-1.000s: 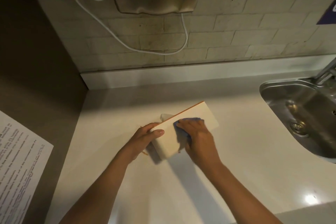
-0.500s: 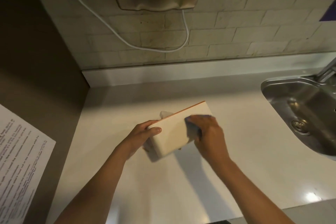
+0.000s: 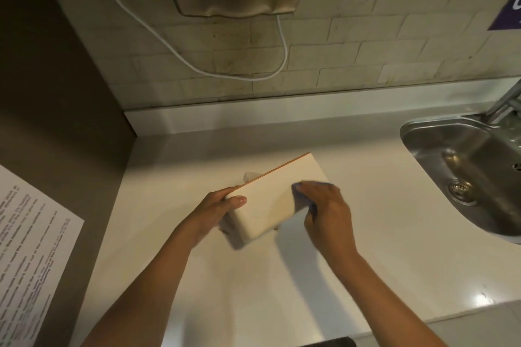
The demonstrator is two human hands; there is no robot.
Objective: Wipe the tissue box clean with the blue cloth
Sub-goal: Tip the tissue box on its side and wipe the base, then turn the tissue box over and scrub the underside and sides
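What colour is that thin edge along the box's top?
Orange, on the tissue box, in the head view.

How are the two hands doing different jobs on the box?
The left hand grips the near-left end of the tissue box to hold it tilted, while the right hand presses the blue cloth on its flat face. The left hand is bare; the right hand covers most of the cloth. Both touch the box above the counter.

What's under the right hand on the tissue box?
Blue cloth peeks out around the right hand, pressed on the tissue box held by the left hand. Most of the cloth is covered.
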